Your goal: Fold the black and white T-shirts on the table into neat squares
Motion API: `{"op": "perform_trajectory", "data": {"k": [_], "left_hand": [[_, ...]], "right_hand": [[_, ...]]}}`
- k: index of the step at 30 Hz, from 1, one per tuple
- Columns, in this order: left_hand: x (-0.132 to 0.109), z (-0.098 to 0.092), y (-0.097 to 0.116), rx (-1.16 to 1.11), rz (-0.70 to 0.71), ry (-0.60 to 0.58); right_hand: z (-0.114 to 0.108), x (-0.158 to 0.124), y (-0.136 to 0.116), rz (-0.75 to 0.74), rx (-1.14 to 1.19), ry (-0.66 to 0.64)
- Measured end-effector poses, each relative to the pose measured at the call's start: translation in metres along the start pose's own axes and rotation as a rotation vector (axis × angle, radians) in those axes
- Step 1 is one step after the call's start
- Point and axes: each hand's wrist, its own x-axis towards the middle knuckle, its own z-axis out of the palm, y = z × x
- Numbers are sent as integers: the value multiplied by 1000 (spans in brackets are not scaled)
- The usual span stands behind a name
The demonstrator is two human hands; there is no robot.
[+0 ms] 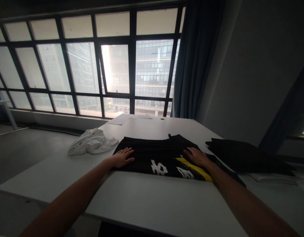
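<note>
A: Hands?
B: Palms down: left hand [122,157], right hand [197,157], fingers flat, spread, gripping nothing, pressing black printed garment [154,153] at table [154,204] centre.
A: Neighbours?
B: At 9 o'clock, white cloth [92,142]; at 3, dark folded pile [240,153].

Under both hands lies a black garment [152,153] printed with white characters and a yellow stripe. Left of the left hand [122,157], a white cloth [91,142]; right of the right hand [196,157], black fabric [243,154].

white table [147,200] carries black shirt [154,154], white cloth [91,142], dark stack [245,154].
</note>
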Motion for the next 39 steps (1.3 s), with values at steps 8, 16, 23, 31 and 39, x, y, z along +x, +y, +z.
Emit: {"op": "perform_trajectory", "data": {"k": [8, 16, 23, 31, 39], "left_hand": [[-3, -5, 4, 17, -48, -30], [0, -1, -3, 0, -40, -36], [-4, -6, -3, 24, -59, -133], [-6, -7, -8, -7, -52, -113], [-10, -13, -9, -4, -67, -123]], "right_hand": [[-5, -17, -6, -105, 25, -80], [6, -13, 1, -141, 41, -2], [0, -20, -2, -179, 74, 40], [1, -23, -7, -181, 57, 28], [-29, -19, 22, 154, -52, 182]]}}
